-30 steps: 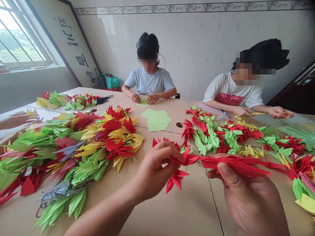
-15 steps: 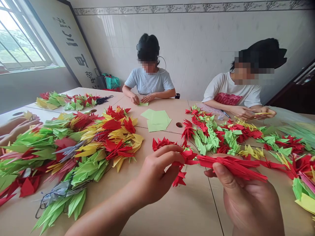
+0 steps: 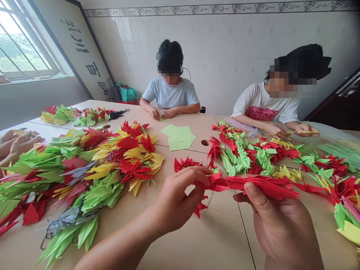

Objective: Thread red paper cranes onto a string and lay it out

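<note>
My left hand (image 3: 178, 200) pinches a red origami crane (image 3: 219, 183), its tip pointing right. Close beside it, my right hand (image 3: 282, 225) grips a stack of flat-folded red origami cranes (image 3: 270, 184), with the thumb across the front. The crane and the stack almost meet between my hands; whether they touch is unclear. Behind and below my left hand lie more red origami cranes (image 3: 187, 163), partly covered by the fingers. My right fingertips are mostly hidden behind the stack.
A large heap of colored origami cranes (image 3: 109, 161) fills the left; another crane pile (image 3: 239, 152) spreads across the right. Green paper squares (image 3: 181, 138) lie mid-table (image 3: 180, 247). Two people (image 3: 170, 92) fold paper opposite, and another person's hands (image 3: 19, 146) show at far left.
The red crane in my left hand has turned and shifted slightly. The stack in my right hand has tilted a little. The person at right has drawn their hands apart.
</note>
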`<state>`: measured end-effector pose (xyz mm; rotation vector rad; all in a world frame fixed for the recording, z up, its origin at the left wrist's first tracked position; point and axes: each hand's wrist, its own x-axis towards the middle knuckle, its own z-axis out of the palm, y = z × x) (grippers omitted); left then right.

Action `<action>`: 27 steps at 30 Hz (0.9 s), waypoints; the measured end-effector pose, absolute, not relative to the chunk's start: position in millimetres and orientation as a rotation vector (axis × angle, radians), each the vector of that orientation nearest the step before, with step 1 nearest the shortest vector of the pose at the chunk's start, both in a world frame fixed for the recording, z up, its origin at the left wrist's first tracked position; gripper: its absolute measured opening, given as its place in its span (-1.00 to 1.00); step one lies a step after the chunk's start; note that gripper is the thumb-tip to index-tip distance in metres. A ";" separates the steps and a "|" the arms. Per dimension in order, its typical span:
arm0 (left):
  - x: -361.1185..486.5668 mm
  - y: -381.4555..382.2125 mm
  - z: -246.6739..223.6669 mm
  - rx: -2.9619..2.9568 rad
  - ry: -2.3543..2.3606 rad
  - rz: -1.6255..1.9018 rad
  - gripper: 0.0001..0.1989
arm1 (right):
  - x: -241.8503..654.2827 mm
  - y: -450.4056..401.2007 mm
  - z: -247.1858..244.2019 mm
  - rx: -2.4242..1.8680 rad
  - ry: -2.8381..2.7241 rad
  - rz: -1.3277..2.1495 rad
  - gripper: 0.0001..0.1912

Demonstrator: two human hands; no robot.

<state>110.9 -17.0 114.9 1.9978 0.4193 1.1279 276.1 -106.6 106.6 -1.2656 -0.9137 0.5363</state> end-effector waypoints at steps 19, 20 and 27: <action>111.7 -21.4 111.1 1.555 0.366 0.898 -0.69 | 268.0 -101.1 103.6 -1.368 -0.934 0.423 -0.75; 111.8 -22.1 110.3 1.539 0.362 0.884 -0.63 | 267.2 -100.8 104.1 -1.372 -0.936 0.420 -0.75; 113.0 -21.3 110.4 1.444 0.350 0.866 -0.66 | 261.6 -99.0 110.3 -1.297 -0.948 0.423 -0.74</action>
